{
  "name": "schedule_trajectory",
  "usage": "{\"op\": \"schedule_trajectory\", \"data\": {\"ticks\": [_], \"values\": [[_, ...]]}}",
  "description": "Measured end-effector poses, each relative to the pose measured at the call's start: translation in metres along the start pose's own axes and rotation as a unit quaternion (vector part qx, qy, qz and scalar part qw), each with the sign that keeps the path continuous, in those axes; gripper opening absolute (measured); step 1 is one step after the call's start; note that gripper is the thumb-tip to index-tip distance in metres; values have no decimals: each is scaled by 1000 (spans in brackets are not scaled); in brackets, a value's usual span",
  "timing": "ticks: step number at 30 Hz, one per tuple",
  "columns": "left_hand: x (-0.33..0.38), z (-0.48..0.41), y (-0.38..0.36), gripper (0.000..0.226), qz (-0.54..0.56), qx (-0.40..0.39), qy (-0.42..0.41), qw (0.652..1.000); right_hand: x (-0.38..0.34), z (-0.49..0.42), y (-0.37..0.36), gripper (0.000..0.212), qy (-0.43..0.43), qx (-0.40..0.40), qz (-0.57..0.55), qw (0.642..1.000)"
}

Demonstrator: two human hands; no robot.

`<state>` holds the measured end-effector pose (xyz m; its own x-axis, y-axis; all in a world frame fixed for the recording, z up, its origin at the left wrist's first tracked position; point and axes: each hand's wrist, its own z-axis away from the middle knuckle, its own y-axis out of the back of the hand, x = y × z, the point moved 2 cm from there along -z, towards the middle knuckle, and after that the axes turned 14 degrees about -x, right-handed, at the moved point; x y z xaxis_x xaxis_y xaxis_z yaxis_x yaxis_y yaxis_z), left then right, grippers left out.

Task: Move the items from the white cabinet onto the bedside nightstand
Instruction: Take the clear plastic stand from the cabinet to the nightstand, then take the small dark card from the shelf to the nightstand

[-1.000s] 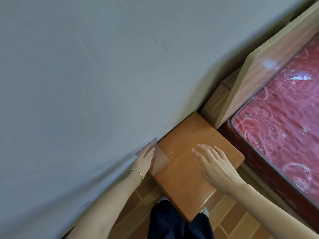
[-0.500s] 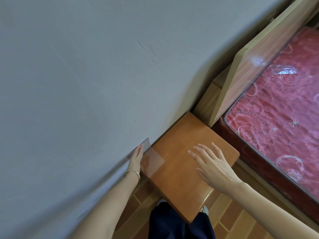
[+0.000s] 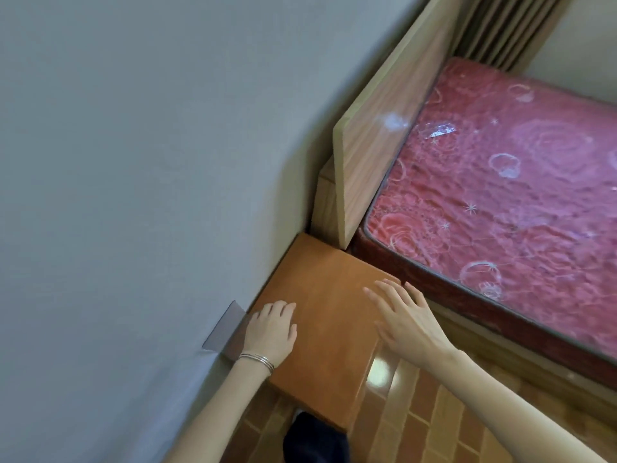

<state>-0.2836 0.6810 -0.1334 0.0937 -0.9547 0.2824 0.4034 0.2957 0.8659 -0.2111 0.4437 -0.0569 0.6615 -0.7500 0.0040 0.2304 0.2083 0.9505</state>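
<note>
The orange-brown wooden nightstand stands against the grey wall beside the bed. A thin translucent grey sheet lies at its left edge, sticking out toward the wall. My left hand rests palm down on the sheet's right part and on the nightstand top, fingers loosely bent, thumb on top. Over the nightstand's right edge my right hand is spread flat with straight fingers and holds nothing. The white cabinet is out of view.
A bed with a red patterned mattress and a wooden headboard fills the right side, touching the nightstand's far corner. The grey wall runs along the left. Brown tiled floor lies below, with my dark trouser leg at the bottom.
My left hand has brought the sheet down from the wall side and now lies flat on it at the nightstand's left edge. The view has swung right, showing more bed.
</note>
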Motion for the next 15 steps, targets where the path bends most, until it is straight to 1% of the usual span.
{"op": "schedule_trajectory", "data": {"ticks": [2,5,10,15], "values": [[37,-1,17,40,-36,35,-49,998,22,27,0,69,-49,-6,-4,999],[100,0,30,43,-102,46,-127,986,51,78,-5,67,-123,-11,-17,992],[213,13,27,42,-188,53,-255,947,87,189,-17,60,-238,22,-56,969],[332,54,-7,42,-228,51,-357,905,100,326,-53,55,-344,41,-77,935]]}}
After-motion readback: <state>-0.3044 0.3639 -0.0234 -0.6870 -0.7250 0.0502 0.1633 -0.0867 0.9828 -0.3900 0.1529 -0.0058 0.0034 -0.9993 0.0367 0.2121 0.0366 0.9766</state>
